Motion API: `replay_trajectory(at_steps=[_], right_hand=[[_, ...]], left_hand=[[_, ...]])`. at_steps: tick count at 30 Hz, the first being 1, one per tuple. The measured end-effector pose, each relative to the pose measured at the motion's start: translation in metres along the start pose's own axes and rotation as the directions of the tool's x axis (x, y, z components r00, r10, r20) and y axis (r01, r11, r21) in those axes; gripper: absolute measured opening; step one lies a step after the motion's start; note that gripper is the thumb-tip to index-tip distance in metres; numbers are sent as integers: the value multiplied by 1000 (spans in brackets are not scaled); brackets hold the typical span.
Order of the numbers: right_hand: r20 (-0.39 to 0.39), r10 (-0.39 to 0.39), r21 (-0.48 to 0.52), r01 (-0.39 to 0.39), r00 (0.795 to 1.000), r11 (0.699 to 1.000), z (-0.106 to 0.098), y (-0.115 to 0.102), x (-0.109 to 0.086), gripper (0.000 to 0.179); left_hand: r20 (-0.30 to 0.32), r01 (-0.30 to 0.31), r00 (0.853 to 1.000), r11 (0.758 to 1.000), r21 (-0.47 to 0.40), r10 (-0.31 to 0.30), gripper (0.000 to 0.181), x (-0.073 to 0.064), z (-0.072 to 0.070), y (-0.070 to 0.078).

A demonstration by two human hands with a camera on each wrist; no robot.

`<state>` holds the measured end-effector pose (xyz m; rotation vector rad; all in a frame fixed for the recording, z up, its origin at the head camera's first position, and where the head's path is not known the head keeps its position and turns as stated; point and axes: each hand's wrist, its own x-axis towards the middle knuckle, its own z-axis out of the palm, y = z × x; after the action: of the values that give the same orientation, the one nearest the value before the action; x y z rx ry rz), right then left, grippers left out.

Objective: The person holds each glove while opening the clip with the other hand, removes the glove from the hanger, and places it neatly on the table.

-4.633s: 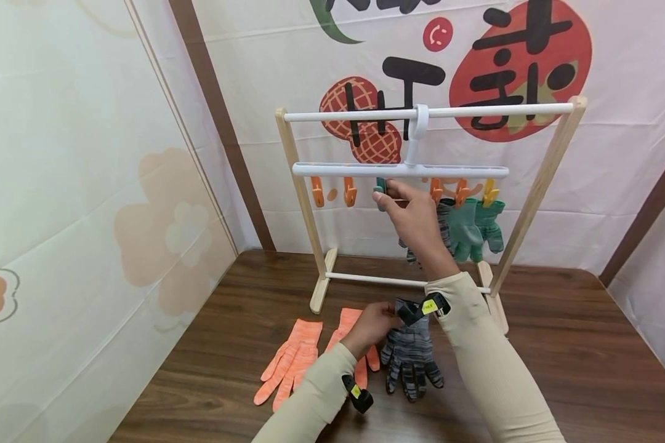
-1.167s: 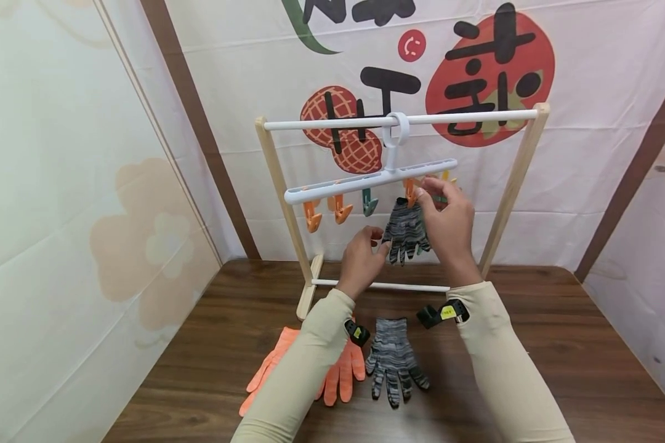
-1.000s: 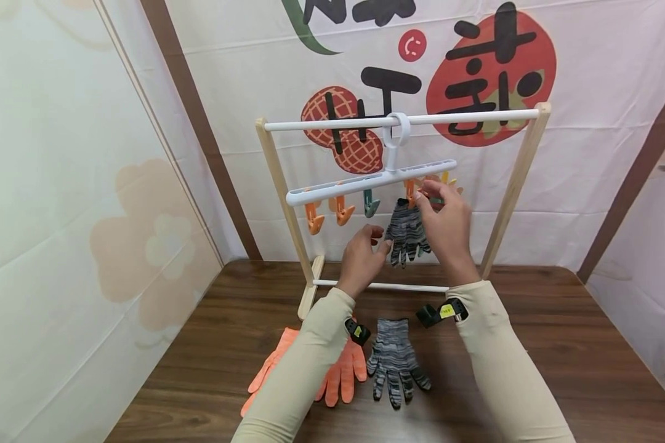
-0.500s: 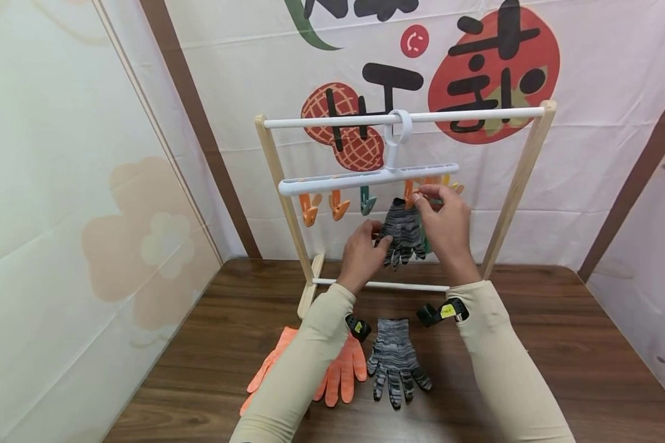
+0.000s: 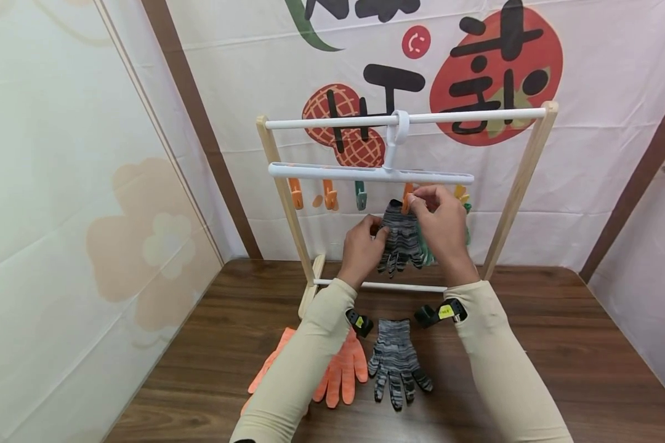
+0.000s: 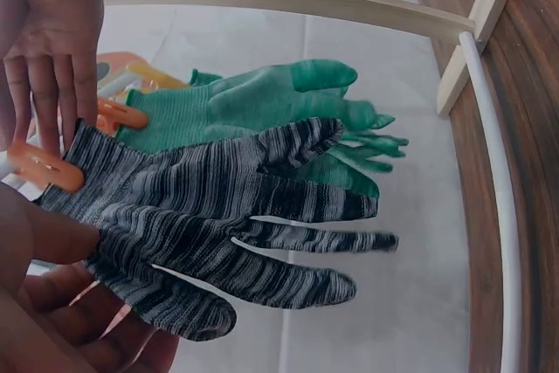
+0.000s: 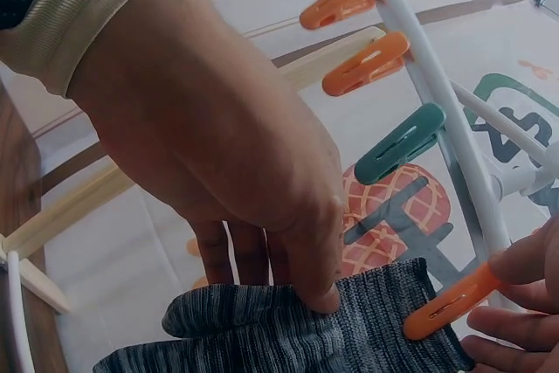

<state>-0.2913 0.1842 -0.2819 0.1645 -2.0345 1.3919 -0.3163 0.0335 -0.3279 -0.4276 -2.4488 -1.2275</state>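
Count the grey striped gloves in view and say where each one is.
2. One grey striped glove hangs from an orange clip on the white hanger, held by both hands. The other grey striped glove lies flat on the table. More may be hidden behind the hands.

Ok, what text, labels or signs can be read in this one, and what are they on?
White fabric backdrop: large black brush-style characters over red shapes, cut off at the top; not readable.
Small red circle on the backdrop: a white mark, not legible.
Yellow label on the black wrist-worn camera: print too small to read.
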Motion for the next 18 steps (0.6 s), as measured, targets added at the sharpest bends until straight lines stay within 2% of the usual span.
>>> replay_trajectory(at_steps=[6,12,18], right_hand=[[23,16,3,-16,1000,1000,0,0,1,25],[28,39,24,-39,999,999,1,1,3,27],[44,29,44,-31,999,999,2,3,5,34]], left_hand=[[-3,23,1000,1000,-20,-23,18,1,1,1],[1,20,1000,998,-57,-20,16,0,2,1],[7,26,1000,997,-78,-25,15,0,3,0]])
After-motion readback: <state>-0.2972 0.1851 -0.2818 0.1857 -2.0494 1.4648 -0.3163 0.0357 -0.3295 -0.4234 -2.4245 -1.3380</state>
